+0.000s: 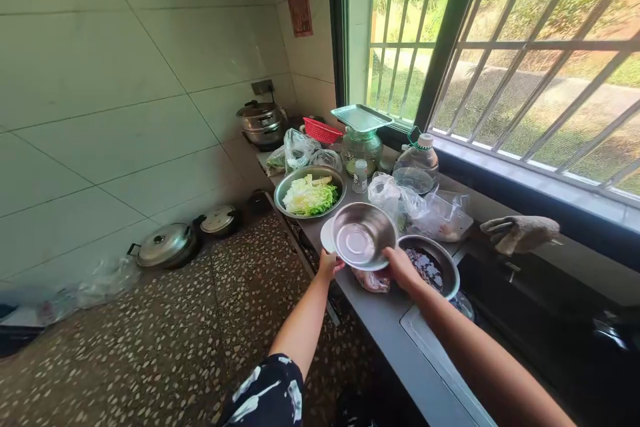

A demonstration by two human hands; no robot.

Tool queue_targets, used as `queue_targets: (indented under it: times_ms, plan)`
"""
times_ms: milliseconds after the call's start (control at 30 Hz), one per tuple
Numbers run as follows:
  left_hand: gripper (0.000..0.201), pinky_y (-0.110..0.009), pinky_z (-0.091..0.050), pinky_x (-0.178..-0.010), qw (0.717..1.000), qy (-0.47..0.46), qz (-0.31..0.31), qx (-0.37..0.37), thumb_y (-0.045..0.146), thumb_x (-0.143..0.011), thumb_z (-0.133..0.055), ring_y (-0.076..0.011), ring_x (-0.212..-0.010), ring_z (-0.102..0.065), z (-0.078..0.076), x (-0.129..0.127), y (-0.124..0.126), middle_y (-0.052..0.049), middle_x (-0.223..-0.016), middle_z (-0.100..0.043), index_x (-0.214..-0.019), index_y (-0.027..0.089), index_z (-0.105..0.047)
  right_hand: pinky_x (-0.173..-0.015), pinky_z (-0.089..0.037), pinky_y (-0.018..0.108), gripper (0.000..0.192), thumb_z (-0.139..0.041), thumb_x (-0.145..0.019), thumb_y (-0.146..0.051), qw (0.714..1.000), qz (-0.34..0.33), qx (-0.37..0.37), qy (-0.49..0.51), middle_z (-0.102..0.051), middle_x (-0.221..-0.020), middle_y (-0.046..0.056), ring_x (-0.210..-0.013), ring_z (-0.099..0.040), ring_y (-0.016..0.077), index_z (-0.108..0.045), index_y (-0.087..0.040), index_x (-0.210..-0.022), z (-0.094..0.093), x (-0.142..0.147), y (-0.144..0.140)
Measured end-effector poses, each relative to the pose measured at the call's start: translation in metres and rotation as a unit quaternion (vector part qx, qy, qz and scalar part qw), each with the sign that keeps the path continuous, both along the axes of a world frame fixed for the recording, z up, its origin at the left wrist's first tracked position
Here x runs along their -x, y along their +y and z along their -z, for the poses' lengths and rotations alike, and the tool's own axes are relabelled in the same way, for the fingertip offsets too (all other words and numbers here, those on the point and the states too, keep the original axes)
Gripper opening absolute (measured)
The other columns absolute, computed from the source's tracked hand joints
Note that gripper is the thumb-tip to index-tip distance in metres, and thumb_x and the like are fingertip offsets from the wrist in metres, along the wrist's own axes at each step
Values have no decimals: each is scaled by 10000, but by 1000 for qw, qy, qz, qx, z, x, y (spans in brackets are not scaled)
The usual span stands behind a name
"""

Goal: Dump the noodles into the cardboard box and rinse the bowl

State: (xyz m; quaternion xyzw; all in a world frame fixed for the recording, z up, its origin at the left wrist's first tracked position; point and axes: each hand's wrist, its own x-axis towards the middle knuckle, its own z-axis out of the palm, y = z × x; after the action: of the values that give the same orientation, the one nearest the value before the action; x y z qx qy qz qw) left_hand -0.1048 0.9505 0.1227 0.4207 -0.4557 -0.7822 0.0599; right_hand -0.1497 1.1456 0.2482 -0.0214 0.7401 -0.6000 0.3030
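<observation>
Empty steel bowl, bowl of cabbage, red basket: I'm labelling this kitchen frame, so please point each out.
Empty steel bowl [361, 237], head view, on its shiny inner bottom.
Bowl of cabbage [284, 192], head view, on its left rim.
Red basket [321, 131], head view, on its side wall.

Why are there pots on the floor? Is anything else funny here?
Two lidded pots sit on the floor by the wall, not on the counter. Nothing looks spilled. Both hands hold an empty steel bowl, tilted.

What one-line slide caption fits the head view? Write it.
Both hands, left and right, hold an empty steel bowl over a kitchen counter beside a bowl of cabbage.
</observation>
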Motion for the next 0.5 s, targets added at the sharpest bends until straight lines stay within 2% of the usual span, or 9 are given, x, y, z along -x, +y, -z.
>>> queue_targets:
  times_ms: [100, 167, 200, 267, 300, 367, 433, 500]
  plan:
    - [424, -309, -525, -606, 997, 42, 33, -52, 254, -765, -592, -125, -585, -616, 0, -12, -5, -23, -847, -613, -1153, 249, -423, -526, -529, 288, 204, -362, -807, -238, 996, -8, -84, -41, -596, -592, 78, -536, -613, 186, -531, -124, -822, 13, 18, -69]
    - [370, -334, -531, -636, 998, 28, 38, -51, 254, -775, -569, -134, -610, -625, -3, -21, -12, -31, -866, -621, -1128, 239, -459, -491, -516, 285, 223, -356, -823, -230, 993, -2, -109, -50, -583, -555, 91, -509, -606, 197, -542, -109, -805, 23, 26, -91]
    - [333, -351, -532, -655, 999, 9, 29, -17, 254, -782, -552, -148, -640, -634, -6, -26, -16, -43, -880, -627, -1107, 230, -486, -475, -508, 283, 230, -357, -830, -229, 992, 3, -114, -52, -575, -539, 94, -494, -599, 199, -547, -104, -799, 28, 29, -96]
    - [289, -386, -522, -731, 994, -44, -10, 99, 240, -781, -535, -197, -791, -649, -17, -32, -25, -75, -953, -635, -1068, 216, -534, -455, -496, 274, 230, -365, -841, -226, 990, 11, -128, -55, -562, -524, 86, -472, -588, 194, -554, -101, -804, 37, 33, -99]
    - [287, -400, -503, -794, 982, -66, -35, 171, 223, -774, -532, -223, -911, -633, -24, -33, -28, -90, -1014, -628, -1060, 212, -547, -451, -493, 270, 222, -375, -843, -224, 989, 14, -135, -54, -558, -524, 80, -467, -585, 191, -556, -99, -816, 42, 34, -99]
    - [301, -411, -430, -931, 939, -70, -70, 330, 196, -767, -524, -247, -1123, -535, -44, -29, -32, -107, -1132, -592, -1065, 204, -558, -449, -489, 264, 204, -398, -846, -222, 988, 17, -148, -49, -556, -534, 70, -467, -586, 187, -555, -91, -857, 49, 36, -96]
    - [265, -401, -372, -997, 888, -12, -50, 456, 205, -784, -505, -239, -1170, -491, -68, -14, -28, -113, -1146, -586, -1038, 190, -580, -452, -486, 263, 201, -422, -849, -226, 986, 14, -161, -43, -558, -548, 67, -470, -589, 187, -547, -77, -900, 54, 38, -94]
    - [241, -384, -405, -961, 847, 68, 22, 526, 250, -801, -508, -225, -1057, -555, -93, 11, -14, -110, -1076, -617, -1012, 178, -599, -459, -482, 261, 216, -432, -860, -233, 985, 10, -171, -36, -564, -562, 67, -476, -592, 185, -531, -59, -940, 55, 39, -95]
